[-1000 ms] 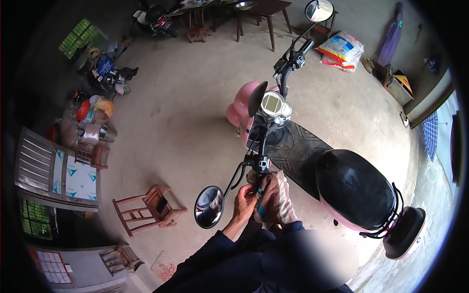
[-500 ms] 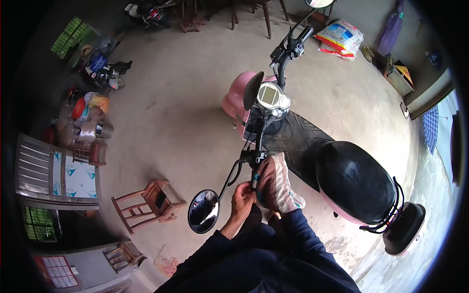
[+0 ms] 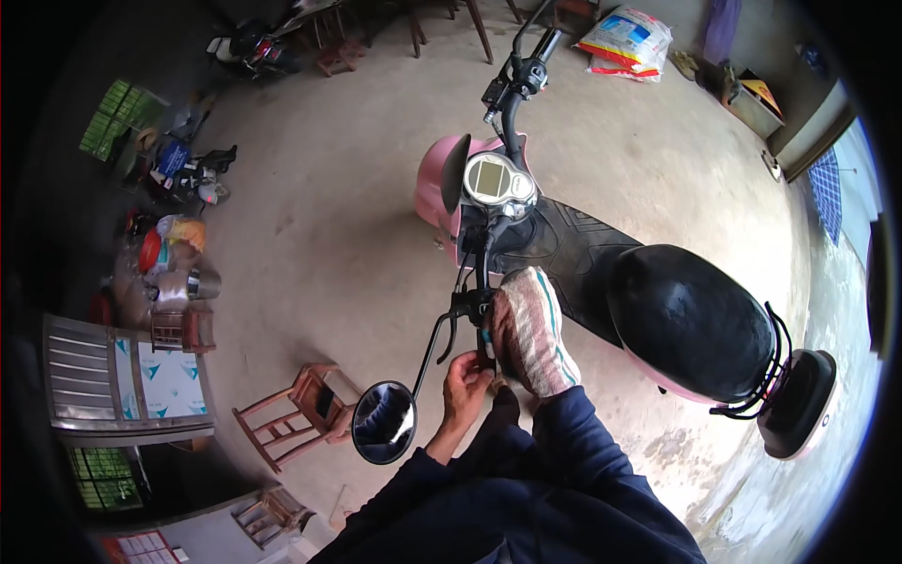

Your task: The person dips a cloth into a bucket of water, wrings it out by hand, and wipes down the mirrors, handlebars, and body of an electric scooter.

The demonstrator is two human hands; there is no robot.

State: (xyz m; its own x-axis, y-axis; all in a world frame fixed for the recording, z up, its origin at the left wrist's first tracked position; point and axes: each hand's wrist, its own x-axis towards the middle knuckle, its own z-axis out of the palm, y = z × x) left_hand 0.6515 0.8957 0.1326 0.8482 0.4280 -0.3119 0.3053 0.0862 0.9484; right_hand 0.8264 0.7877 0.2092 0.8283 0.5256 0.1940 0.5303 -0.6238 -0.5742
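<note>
Left of the pink scooter (image 3: 440, 183) stood a wooden chair (image 3: 305, 409). The round mirror (image 3: 384, 422) stuck out at the scooter's near side. At the scooter's near handlebar (image 3: 483, 273), the left hand (image 3: 463, 390) had its thumb and fingertips pressed together; what they pinched could not be told. Just beside that handlebar, the striped cloth (image 3: 531, 329) hid the right hand, its grip impossible to tell. The scooter's black seat (image 3: 691, 310) lay farther right.
</note>
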